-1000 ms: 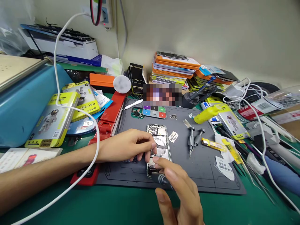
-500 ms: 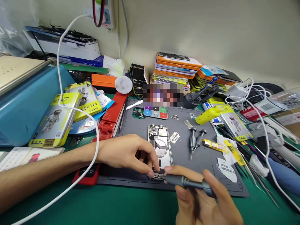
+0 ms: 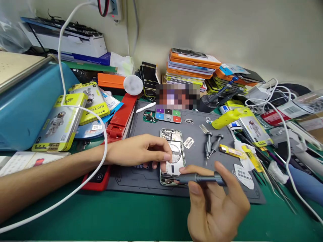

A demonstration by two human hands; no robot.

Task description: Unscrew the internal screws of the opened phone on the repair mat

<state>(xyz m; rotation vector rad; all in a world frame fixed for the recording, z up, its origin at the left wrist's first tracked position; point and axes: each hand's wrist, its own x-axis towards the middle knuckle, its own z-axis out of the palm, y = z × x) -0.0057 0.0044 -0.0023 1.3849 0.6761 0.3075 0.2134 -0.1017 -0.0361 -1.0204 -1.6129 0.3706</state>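
From here I watch the right hand (image 3: 217, 205) pinch a gray screwdriver (image 3: 200, 178) between thumb and fingers, its tip leftward over the near end of the opened phone (image 3: 178, 158). The left hand (image 3: 140, 150) is nearer, fingers curled over the phone's left edge; I can't tell whether they pinch anything. The phone's long axis runs near to far on the gray mat (image 3: 148, 183), 2 more screwdrivers (image 3: 208, 147) lying to its right.
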